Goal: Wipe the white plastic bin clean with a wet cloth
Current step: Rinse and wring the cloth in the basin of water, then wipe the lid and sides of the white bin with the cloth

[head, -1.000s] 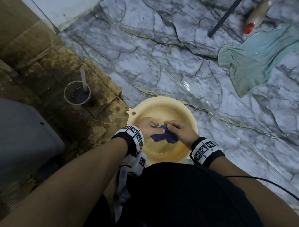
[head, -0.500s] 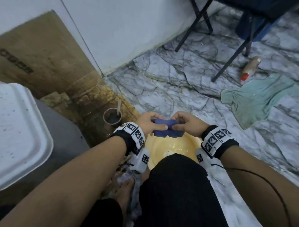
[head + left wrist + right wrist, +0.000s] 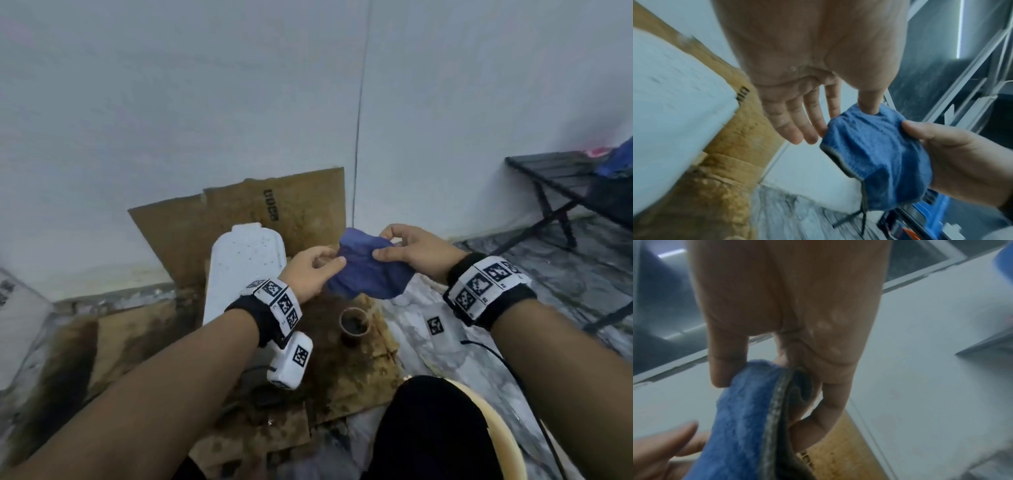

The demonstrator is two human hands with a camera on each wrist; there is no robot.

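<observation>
Hands hold a blue cloth up in front of the white wall.

White wall (image 3: 171,120) fills the background, with stained cardboard (image 3: 291,209) leaning on it and the white plastic bin (image 3: 245,270) standing before that on the floor. Blue cloth (image 3: 370,270) hangs between both hands, above a small cup (image 3: 355,323). Right hand (image 3: 416,250) grips its right edge with curled fingers; left hand (image 3: 310,274) pinches its left edge, other fingers straight.

Dark stencilled characters run sideways on the cardboard sheet (image 3: 260,219) against the wall, too blurred to read. The wristbands (image 3: 277,301) carry only black-and-white square markers.
</observation>
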